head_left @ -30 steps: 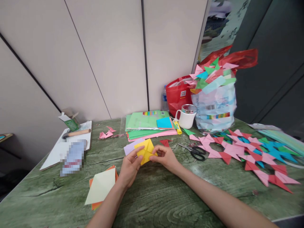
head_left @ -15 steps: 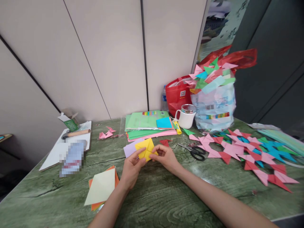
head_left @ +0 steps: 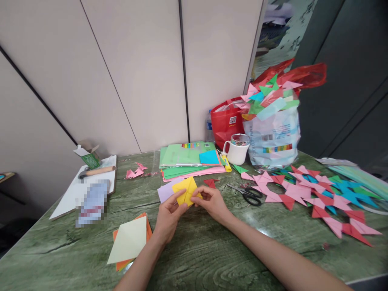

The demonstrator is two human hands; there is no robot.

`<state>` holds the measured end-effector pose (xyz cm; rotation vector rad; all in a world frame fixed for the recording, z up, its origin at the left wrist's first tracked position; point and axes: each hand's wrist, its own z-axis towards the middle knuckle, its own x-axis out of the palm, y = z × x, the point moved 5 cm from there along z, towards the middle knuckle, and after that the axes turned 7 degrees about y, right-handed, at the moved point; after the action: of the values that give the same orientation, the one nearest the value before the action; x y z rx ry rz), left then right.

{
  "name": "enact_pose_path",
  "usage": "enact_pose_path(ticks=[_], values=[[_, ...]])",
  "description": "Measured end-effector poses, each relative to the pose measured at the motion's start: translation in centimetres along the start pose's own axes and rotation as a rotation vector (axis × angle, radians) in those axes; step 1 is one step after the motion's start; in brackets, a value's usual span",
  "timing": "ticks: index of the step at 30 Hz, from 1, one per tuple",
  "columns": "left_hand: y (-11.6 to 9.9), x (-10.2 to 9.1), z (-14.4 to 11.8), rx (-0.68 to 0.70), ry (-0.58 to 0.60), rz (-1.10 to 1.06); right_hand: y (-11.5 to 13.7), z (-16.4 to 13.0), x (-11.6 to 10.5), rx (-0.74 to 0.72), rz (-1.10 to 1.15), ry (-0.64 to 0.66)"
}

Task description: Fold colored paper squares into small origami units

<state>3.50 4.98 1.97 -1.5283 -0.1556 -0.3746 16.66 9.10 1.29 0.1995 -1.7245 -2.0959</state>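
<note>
Both hands held the yellow paper (head_left: 186, 190) just above the bench (head_left: 212, 250): left hand (head_left: 168, 214) and right hand (head_left: 212, 202) fingers pinched shut on its near edges. Creases were present; folding appeared partway, the shape unfinished. Scissors (head_left: 250, 194) lay nearby.

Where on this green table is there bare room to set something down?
Bare green tabletop lies near the front edge, between the pale yellow paper square and the row of pink and red folded paper shapes. The far side is crowded: stacked coloured sheets, white mug, black scissors.
</note>
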Motion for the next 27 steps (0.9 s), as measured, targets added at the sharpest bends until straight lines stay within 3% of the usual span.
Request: enact_pose_path(ticks=[14, 27], values=[[0.06, 0.08, -0.17, -0.008, 0.001, 0.035, 0.10, 0.27, -0.10, 0.040, 0.062, -0.009], [0.54, -0.32, -0.16, -0.006, -0.059, 0.048, 0.05, -0.06, -0.08, -0.056, -0.066, 0.024]])
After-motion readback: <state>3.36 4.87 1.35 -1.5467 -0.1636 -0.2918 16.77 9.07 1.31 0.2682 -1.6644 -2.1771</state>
